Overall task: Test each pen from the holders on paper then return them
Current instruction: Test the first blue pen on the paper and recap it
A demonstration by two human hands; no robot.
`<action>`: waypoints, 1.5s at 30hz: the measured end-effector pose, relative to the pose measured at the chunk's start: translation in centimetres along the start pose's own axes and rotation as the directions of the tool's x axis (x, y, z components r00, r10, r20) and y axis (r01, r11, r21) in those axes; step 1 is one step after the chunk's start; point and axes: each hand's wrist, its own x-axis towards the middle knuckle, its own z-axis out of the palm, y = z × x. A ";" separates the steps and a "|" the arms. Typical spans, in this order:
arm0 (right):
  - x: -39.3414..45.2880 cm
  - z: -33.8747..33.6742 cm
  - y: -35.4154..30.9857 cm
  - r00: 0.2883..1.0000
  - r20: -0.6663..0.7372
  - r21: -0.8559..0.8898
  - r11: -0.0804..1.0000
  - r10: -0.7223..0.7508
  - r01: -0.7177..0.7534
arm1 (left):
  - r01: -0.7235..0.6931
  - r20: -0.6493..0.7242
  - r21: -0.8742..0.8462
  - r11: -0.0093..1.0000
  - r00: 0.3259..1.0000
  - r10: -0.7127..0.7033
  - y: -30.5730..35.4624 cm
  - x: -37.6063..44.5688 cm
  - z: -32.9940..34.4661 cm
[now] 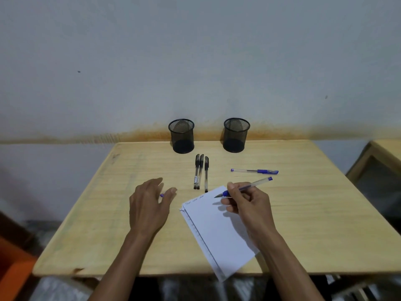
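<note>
Right hand (249, 205) — grip clamped on a blue pen (247, 186), thumb and fingers curled round the barrel near the tip; the uncapped point hangs at the far end of the paper (217, 231), and whether it touches cannot be told. The pen's tail slants up and to the right.

Left hand (149, 205) — palm down over the table (86, 213), left of the paper, fingers straight and relaxed, grip apart, holding nothing. A small blue piece (161, 195) shows between thumb and fingers; what it is cannot be told.

Paper — white sheets, stacked slightly askew, lying slantwise from the table's middle to its near edge, which the near corner overhangs. Short marks of writing run along the far edge.

Black pens (201, 171) — three, capped, side by side and touching or nearly so, pointing near to far, just beyond the paper's far corner.

Second blue pen (255, 171) — capped, lying left to right on the table, right of the black pens and just beyond the held pen, apart from it.

Holders — two black mesh cups, upright at the table's far edge by the wall: left holder (181, 135), right holder (236, 134), well apart. No pens stand in either.

Wall (195, 61) — pale, with a rusty stain along the table line.
</note>
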 end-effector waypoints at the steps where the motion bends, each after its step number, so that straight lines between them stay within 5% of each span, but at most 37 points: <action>1: 0.1 0.1 -0.1 1.000 0.002 0.001 1.000 -0.017 0.017 | -0.033 -0.025 -0.037 0.999 0.999 0.032 0.7 -0.6 -0.2; 5: 1.3 0.9 0.0 0.994 -0.005 -0.093 0.990 -0.105 0.105 | -0.226 0.114 -0.112 0.968 0.964 0.239 2.9 -2.9 0.2; 11: 3.3 2.3 1.6 0.987 0.117 -0.291 0.946 -0.113 0.143 | -0.309 0.323 -0.002 0.951 0.900 0.293 2.3 -4.2 1.2; 19: 3.8 1.9 2.3 0.978 0.163 -0.418 0.890 -0.127 0.185 | -0.324 0.303 -0.015 0.946 0.900 0.313 1.3 -4.3 2.4; 24: 4.8 2.1 2.9 0.965 0.189 -0.459 0.853 -0.181 0.250 | -0.434 0.173 -0.030 0.901 0.885 0.432 0.9 -4.6 2.8; 30: 5.3 2.1 3.7 0.952 0.207 -0.528 0.794 -0.224 0.301 | -0.330 0.339 -0.022 0.944 0.886 0.318 1.6 -3.9 2.1; 45: 5.5 2.2 3.7 0.939 0.226 -0.537 0.771 -0.260 0.342 | -0.286 0.333 -0.022 0.958 0.901 0.276 2.0 -4.3 1.7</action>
